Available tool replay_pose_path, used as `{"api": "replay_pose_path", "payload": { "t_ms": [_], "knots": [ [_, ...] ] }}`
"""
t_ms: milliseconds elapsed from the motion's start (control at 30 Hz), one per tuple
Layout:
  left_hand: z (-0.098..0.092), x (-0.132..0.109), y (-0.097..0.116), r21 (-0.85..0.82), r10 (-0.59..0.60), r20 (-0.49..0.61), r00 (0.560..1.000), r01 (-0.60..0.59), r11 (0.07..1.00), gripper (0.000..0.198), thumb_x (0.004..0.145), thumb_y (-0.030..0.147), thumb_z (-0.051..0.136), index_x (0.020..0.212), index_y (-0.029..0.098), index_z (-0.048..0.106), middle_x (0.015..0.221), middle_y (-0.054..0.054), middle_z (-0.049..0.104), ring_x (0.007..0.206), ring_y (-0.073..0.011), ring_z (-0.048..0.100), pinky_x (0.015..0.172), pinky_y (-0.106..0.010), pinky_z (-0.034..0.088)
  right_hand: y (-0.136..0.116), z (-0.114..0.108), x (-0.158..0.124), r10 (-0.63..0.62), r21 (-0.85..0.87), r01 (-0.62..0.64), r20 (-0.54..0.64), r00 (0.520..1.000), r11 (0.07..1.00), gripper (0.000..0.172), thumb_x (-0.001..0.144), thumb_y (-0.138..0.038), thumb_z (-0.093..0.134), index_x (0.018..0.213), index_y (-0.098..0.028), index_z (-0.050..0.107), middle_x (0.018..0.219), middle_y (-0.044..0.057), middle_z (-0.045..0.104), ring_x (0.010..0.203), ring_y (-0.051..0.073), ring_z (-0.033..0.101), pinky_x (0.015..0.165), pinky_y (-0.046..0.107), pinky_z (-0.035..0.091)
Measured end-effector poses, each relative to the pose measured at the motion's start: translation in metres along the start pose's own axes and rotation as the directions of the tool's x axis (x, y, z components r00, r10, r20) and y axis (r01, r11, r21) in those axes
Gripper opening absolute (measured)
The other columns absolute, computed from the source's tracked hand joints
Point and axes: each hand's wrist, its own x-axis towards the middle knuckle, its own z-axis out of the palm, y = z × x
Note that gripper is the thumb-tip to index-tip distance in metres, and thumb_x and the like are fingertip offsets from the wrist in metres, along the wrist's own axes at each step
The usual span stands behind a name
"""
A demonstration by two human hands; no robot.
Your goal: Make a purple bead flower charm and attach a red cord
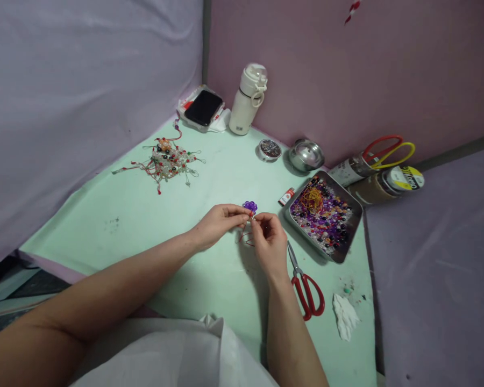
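Note:
A purple beaded flower [250,206] shows just beyond my fingertips, above the middle of the table. My left hand [221,221] is closed in a pinch at its lower edge, where a bit of red shows. Close beside it, my right hand [269,236] pinches at the red cord under the flower; the fingers partly hide this spot. A loop of thin red cord [245,236] hangs below, between the two hands. Red-handled scissors [310,295] lie on the table just right of my right wrist.
Right of my hands stands a metal tray [326,253] of mixed beads. Beyond are a steel bowl [306,156], a round tin [269,149], a white bottle [246,102] and a phone [204,107]. Beaded strings [167,161] lie left; crumpled tissue [346,316] lies right.

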Motion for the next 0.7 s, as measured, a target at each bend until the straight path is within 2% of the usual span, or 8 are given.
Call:
{"api": "replay_pose_path", "payload": {
  "t_ms": [100,167,300,467,567,700],
  "knots": [
    [0.000,0.001,0.002,0.010,0.028,-0.015,1.000,-0.028,1.000,0.029,0.062,0.029,0.080,0.086,0.013,0.074,0.084,-0.006,0.072,0.071,-0.0111,0.058,0.073,-0.028,0.046,0.001,0.000,-0.001,0.020,-0.021,-0.021,-0.046,0.999,1.000,0.017,0.085,-0.032,0.059,0.096,-0.019,0.058,0.072,-0.004,0.052,0.059,0.010,0.047,0.056,0.023,0.040],
    [-0.001,0.001,0.003,0.010,0.031,-0.038,0.999,-0.031,0.999,0.027,0.063,0.028,0.080,0.085,0.014,0.074,0.084,-0.006,0.072,0.070,-0.0104,0.056,0.073,-0.027,0.045,-0.001,-0.002,-0.002,0.015,-0.066,-0.020,-0.064,0.998,0.998,0.014,0.084,-0.031,0.059,0.090,-0.019,0.060,0.070,-0.003,0.052,0.059,0.010,0.047,0.056,0.023,0.040],
    [-0.004,0.000,0.007,-0.082,-0.024,-0.053,0.998,0.020,0.996,0.022,0.064,0.025,0.079,0.082,0.014,0.074,0.085,-0.005,0.070,0.071,-0.0089,0.055,0.071,-0.024,0.043,-0.007,-0.004,-0.003,-0.001,-0.067,0.002,0.011,1.000,0.998,0.014,0.085,-0.029,0.058,0.077,-0.018,0.061,0.069,-0.002,0.055,0.061,0.010,0.048,0.058,0.023,0.040],
    [-0.007,-0.001,0.010,-0.163,-0.084,0.000,0.996,0.083,0.983,0.019,0.066,0.023,0.077,0.081,0.012,0.073,0.080,-0.005,0.068,0.069,-0.0082,0.054,0.070,-0.023,0.042,-0.011,-0.004,-0.002,0.039,-0.004,-0.039,0.027,0.999,0.999,0.012,0.084,-0.029,0.059,0.079,-0.018,0.061,0.068,-0.003,0.056,0.058,0.010,0.048,0.053,0.022,0.039],
    [-0.008,0.001,0.009,-0.112,-0.077,0.017,0.997,0.078,0.991,0.019,0.066,0.023,0.076,0.081,0.013,0.071,0.076,-0.003,0.066,0.065,-0.0073,0.051,0.065,-0.022,0.040,-0.009,-0.003,-0.002,0.052,-0.005,-0.052,0.031,0.998,0.999,0.013,0.084,-0.030,0.059,0.080,-0.018,0.061,0.070,-0.002,0.057,0.059,0.011,0.049,0.054,0.023,0.041],
    [-0.008,0.000,0.007,0.054,-0.003,0.040,0.999,0.001,0.999,0.015,0.068,0.022,0.073,0.081,0.015,0.069,0.076,-0.001,0.064,0.067,-0.0081,0.052,0.064,-0.022,0.038,-0.005,-0.003,-0.002,0.040,-0.003,-0.040,-0.008,0.999,0.999,0.019,0.085,-0.034,0.058,0.096,-0.019,0.063,0.076,-0.001,0.056,0.064,0.012,0.051,0.057,0.025,0.044]
  ]
}}
